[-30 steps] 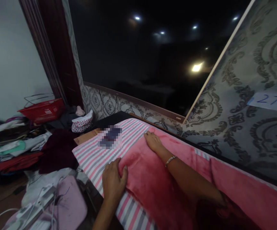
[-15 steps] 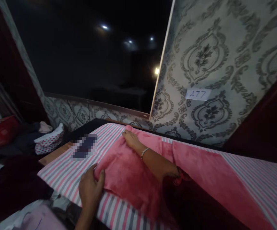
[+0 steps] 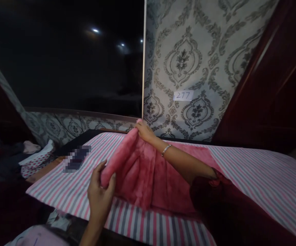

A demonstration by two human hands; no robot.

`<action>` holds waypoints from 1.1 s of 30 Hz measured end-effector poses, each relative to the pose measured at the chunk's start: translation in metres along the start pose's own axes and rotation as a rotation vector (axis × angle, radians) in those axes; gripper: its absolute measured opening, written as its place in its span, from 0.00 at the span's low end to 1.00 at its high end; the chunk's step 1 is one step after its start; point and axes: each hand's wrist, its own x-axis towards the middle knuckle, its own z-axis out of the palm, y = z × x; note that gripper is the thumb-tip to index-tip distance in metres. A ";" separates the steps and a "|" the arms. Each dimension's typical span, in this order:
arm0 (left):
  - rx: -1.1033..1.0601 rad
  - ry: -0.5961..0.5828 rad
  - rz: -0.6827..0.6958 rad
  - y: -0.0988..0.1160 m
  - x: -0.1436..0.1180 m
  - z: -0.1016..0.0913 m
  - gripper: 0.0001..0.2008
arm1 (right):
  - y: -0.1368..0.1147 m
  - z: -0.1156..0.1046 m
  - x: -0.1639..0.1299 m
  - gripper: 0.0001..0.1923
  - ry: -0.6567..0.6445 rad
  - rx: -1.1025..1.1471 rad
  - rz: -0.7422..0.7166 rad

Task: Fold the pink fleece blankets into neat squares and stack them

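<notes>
A pink plush cloth (image 3: 135,174) lies folded on a striped sheet (image 3: 127,218), its left edge lifted into a thick roll. My left hand (image 3: 100,188) grips the near end of that edge, thumb on one side and fingers on the other. At the far end, my right hand (image 3: 144,132), with a silver bracelet on the wrist, pinches the far corner near the wall. Between the hands the plush is bunched in soft creases, and its right part lies flat under my right forearm.
A pixelated dark object (image 3: 77,159) rests on the sheet at left. Behind stand a large black screen (image 3: 73,61) and patterned wallpaper (image 3: 186,65) with a "277" label (image 3: 183,95). Piled clothes (image 3: 37,160) are at the left; a pale pink item (image 3: 41,235) is below.
Both hands have raised the left edge of the pink plush cloth, which lay flatter before. The cloth has drawn in from the right, baring more striped sheet there. The view has turned right.
</notes>
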 end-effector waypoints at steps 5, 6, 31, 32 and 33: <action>-0.001 -0.071 0.380 0.057 -0.009 0.027 0.19 | 0.047 -0.050 -0.031 0.21 0.170 0.063 0.004; -0.028 -0.091 0.410 0.068 -0.010 0.033 0.19 | 0.057 -0.058 -0.039 0.21 0.203 0.075 0.005; -0.010 -1.163 0.882 0.193 -0.141 0.182 0.23 | 0.196 -0.111 -0.307 0.18 0.421 0.558 0.796; 0.011 -1.139 0.909 0.191 -0.141 0.181 0.25 | 0.196 -0.110 -0.306 0.19 0.407 0.578 0.809; 0.044 -1.105 0.923 0.189 -0.140 0.180 0.25 | 0.197 -0.109 -0.303 0.20 0.396 0.590 0.819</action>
